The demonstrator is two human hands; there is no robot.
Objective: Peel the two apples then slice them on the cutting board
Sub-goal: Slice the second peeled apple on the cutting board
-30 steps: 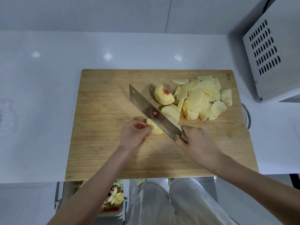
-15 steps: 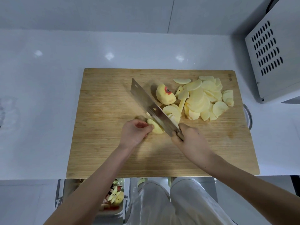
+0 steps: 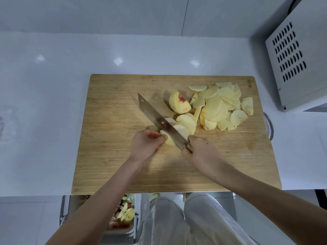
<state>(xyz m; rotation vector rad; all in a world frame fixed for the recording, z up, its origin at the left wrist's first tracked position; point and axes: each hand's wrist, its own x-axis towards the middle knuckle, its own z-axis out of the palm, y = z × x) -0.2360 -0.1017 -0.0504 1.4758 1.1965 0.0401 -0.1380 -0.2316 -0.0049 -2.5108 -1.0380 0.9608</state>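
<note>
On the wooden cutting board (image 3: 109, 156) my left hand (image 3: 145, 144) holds down a small peeled apple piece (image 3: 169, 139) with curled fingers. My right hand (image 3: 200, 152) grips the handle of a cleaver (image 3: 159, 119), whose blade lies diagonally across that piece. Fresh slices (image 3: 185, 124) lean just right of the blade. A peeled apple chunk with a red spot (image 3: 178, 102) sits behind them. A heap of pale apple slices (image 3: 223, 106) covers the board's far right.
A white appliance with vent holes (image 3: 297, 55) stands at the right on the white counter (image 3: 44, 103). A round metal rim (image 3: 269, 128) peeks from under the board's right edge. Below the counter's front edge, a metal bin (image 3: 123, 214) holds apple peels.
The cleaver has shifted slightly left along the held piece, and another slice stands against the blade's right side. Both hands keep their hold.
</note>
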